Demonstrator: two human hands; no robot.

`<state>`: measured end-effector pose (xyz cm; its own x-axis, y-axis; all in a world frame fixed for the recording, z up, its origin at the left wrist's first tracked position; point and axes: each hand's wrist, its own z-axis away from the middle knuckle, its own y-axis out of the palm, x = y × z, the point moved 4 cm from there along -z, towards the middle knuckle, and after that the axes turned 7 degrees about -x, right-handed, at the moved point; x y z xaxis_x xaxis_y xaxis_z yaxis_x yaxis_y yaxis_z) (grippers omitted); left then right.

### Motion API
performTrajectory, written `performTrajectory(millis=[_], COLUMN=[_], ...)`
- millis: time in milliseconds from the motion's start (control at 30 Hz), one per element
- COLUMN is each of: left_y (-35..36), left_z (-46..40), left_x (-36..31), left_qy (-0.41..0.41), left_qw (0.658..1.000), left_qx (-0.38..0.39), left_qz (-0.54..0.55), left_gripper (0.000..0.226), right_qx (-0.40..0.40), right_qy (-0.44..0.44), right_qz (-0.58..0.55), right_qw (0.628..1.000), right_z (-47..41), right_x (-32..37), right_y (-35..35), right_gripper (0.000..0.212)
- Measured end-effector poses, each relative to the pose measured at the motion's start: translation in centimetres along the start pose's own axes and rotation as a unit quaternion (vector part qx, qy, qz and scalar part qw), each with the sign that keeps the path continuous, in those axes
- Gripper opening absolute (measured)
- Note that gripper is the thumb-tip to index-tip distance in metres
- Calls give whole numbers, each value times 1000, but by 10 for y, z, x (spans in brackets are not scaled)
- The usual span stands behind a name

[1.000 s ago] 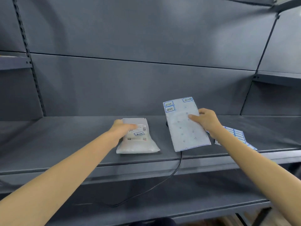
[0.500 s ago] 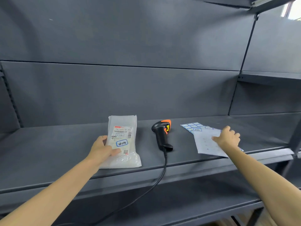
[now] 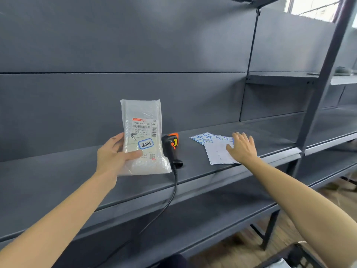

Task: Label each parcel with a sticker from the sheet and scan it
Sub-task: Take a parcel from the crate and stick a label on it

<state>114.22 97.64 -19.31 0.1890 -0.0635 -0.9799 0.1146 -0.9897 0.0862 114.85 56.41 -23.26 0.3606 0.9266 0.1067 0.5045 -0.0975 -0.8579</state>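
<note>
While my left hand (image 3: 112, 155) grips the parcel (image 3: 144, 136) upright, thumb across its front under the blue-edged sticker (image 3: 145, 144), its bottom edge sits on the grey shelf (image 3: 58, 171). At 3 o'clock of the parcel lies the scanner (image 3: 172, 147), touching it. Further toward 3, my right hand (image 3: 242, 148) rests flat, fingers released, on the sticker sheet (image 3: 217, 153).

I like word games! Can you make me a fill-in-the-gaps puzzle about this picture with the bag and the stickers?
1. The left hand holds the parcel tilted up off the ____.
2. The sticker on the parcel has a ____ border.
3. The scanner lies between the parcel and the sticker ____.
4. The right hand has its fingers spread ____.

Missing words: shelf; blue; sheets; open
</note>
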Motion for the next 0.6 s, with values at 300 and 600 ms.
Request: performTrajectory(millis=[300, 600], left_y=[148, 270], left_z=[53, 168], left_x=[12, 84], left_qy=[15, -33], left_qw=[982, 930], left_qx=[188, 365], left_qz=[27, 15], left_gripper=[75, 77], right_qx=[-13, -4], right_qy=[87, 259], right_qz=[48, 57], right_qw=[995, 964], right_z=[66, 187], right_x=[-96, -237], right_y=[-35, -12], right_gripper=[52, 50])
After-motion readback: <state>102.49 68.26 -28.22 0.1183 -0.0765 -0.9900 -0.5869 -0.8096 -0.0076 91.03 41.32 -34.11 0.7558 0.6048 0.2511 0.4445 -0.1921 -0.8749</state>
